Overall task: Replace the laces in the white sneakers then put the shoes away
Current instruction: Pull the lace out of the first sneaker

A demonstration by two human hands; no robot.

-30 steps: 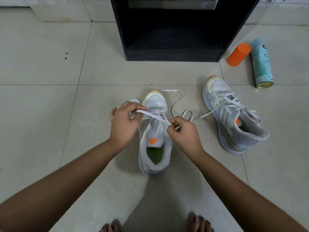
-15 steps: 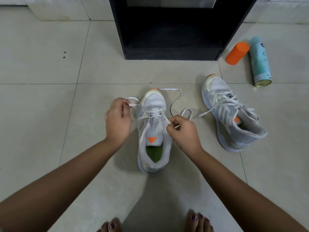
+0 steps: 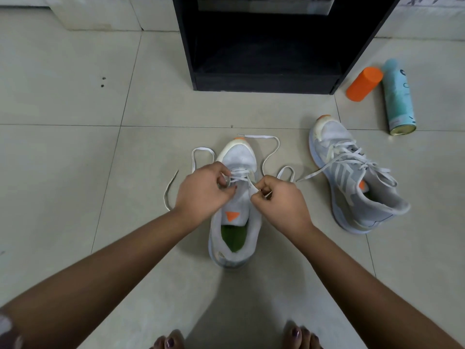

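A white sneaker (image 3: 234, 222) stands in the middle of the frame on the tiled floor (image 3: 75, 172), toe toward the black open cabinet (image 3: 261, 79) at top centre, with a bare strip of tile between toe and cabinet base. Its white lace (image 3: 259, 136) trails loose on both sides, one end lying out to the left and a loop curling past the toe on the right. The left hand (image 3: 201, 190) has its fingers curled, pinching the lace at the lower eyelets on the left of the tongue. The right hand (image 3: 279, 200) is bunched tight, thumb and fingertips pinching the lace at the right edge of the eyelets.

The second sneaker (image 3: 352, 182), laced, lies tilted at right of centre, apart from the first; one of its lace ends reaches toward the right hand. The left half of the frame is bare tile; the lower middle is open down to the toes (image 3: 171, 342) at the bottom edge.

Counted: two sneakers, two hands, one cabinet, one orange cylinder (image 3: 364, 83) and one teal spray can (image 3: 398, 102) lying side by side at upper right.
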